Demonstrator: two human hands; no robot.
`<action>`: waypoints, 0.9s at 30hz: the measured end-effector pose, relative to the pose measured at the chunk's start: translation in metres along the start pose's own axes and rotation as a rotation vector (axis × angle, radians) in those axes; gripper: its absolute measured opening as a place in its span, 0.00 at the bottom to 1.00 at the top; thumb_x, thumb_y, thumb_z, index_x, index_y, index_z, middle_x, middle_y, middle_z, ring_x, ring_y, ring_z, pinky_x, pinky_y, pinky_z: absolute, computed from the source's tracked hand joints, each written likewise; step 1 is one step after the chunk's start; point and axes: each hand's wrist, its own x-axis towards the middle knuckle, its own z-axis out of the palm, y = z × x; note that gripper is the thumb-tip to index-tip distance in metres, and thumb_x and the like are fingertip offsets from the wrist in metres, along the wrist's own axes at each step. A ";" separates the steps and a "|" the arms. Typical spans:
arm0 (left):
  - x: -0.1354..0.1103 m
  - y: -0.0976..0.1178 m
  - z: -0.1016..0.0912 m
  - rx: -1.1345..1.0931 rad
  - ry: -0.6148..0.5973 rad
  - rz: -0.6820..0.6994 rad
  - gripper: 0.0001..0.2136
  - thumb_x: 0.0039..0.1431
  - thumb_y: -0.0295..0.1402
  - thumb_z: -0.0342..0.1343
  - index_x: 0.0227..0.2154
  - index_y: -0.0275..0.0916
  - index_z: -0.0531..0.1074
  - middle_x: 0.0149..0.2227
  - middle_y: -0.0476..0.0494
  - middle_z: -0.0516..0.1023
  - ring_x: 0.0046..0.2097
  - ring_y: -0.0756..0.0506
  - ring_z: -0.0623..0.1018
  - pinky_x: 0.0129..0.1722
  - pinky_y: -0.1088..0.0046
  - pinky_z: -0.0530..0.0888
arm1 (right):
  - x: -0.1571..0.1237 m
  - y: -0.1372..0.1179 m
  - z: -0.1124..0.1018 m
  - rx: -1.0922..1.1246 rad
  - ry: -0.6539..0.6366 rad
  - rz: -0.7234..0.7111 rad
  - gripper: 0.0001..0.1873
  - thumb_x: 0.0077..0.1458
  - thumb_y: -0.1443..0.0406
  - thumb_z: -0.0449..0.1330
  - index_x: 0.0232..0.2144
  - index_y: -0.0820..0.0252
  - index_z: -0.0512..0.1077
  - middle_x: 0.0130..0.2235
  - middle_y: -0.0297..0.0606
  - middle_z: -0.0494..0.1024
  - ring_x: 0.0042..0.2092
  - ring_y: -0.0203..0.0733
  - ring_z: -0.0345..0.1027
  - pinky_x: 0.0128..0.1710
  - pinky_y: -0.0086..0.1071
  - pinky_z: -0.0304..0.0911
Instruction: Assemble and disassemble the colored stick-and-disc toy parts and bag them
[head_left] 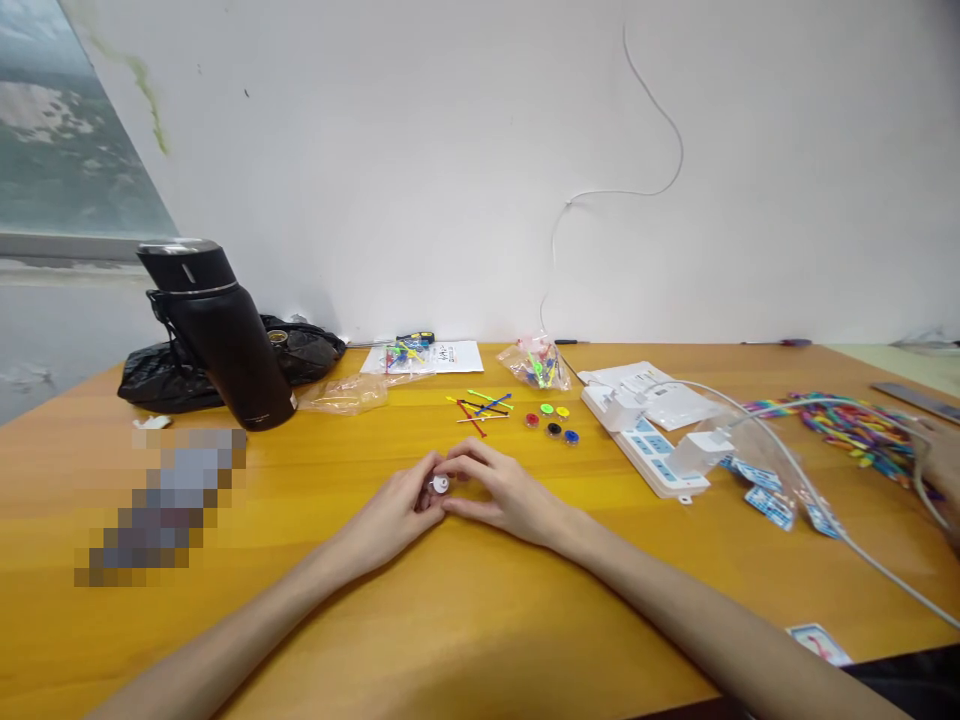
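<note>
My left hand and my right hand rest on the wooden table with their fingertips meeting. Between them they pinch a small white round part. Both hands have their fingers curled together around it. Just beyond the hands lie several thin coloured sticks and several small coloured discs, apart from my fingers.
A black flask stands at the left in front of a black bag. Small plastic bags and a paper sheet lie by the wall. A white power strip with cables, rainbow cords and blue cards sit right.
</note>
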 end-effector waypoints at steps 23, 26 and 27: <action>-0.005 0.013 -0.002 -0.057 -0.050 0.092 0.14 0.65 0.30 0.52 0.52 0.44 0.62 0.37 0.50 0.69 0.38 0.47 0.72 0.40 0.70 0.69 | -0.005 0.007 -0.004 0.014 -0.038 0.116 0.09 0.65 0.59 0.62 0.43 0.57 0.71 0.39 0.36 0.76 0.40 0.39 0.71 0.42 0.30 0.65; -0.006 0.015 -0.003 -0.078 -0.058 0.097 0.15 0.65 0.30 0.52 0.53 0.44 0.61 0.40 0.49 0.71 0.40 0.46 0.73 0.43 0.69 0.69 | -0.005 0.004 -0.005 0.041 -0.030 0.124 0.09 0.65 0.60 0.62 0.44 0.57 0.72 0.41 0.37 0.77 0.41 0.39 0.72 0.43 0.30 0.66; -0.006 0.015 -0.003 -0.085 -0.058 0.096 0.15 0.65 0.30 0.52 0.53 0.44 0.60 0.40 0.49 0.71 0.41 0.46 0.73 0.44 0.69 0.69 | -0.004 0.004 -0.005 0.049 -0.032 0.126 0.09 0.65 0.60 0.62 0.45 0.57 0.71 0.41 0.37 0.77 0.41 0.39 0.72 0.43 0.30 0.66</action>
